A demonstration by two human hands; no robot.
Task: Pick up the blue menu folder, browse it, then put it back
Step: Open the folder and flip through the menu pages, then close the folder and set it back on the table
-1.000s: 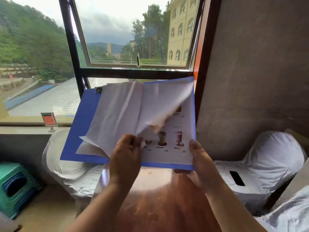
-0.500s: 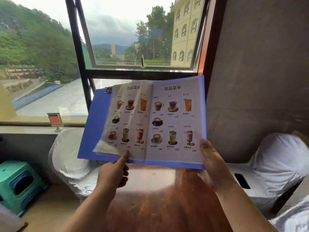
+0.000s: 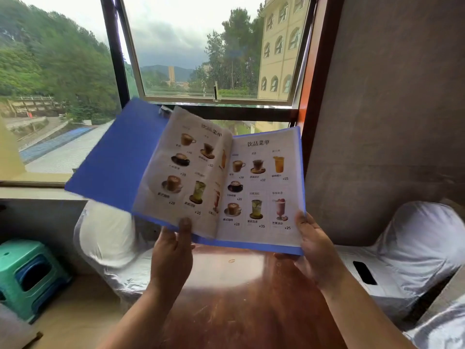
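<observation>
The blue menu folder (image 3: 118, 157) is held open in the air above the wooden table (image 3: 241, 298), in front of the window. Its pages show printed drink pictures with prices. The left cover tilts up and is blurred. My left hand (image 3: 173, 255) grips the bottom edge of the left pages, thumb on top. At the folder's lower right corner, my right hand (image 3: 317, 245) holds on with its thumb on the right page.
Two chairs in white covers stand beyond the table, one on the left (image 3: 108, 235) and one on the right (image 3: 412, 248). A green and blue plastic stool (image 3: 27, 273) sits on the floor at left. The grey wall is close on the right.
The loose white pages have settled and the drink menu spread now shows. The left cover and pages have swung upward, and the folder sits slightly lower in view.
</observation>
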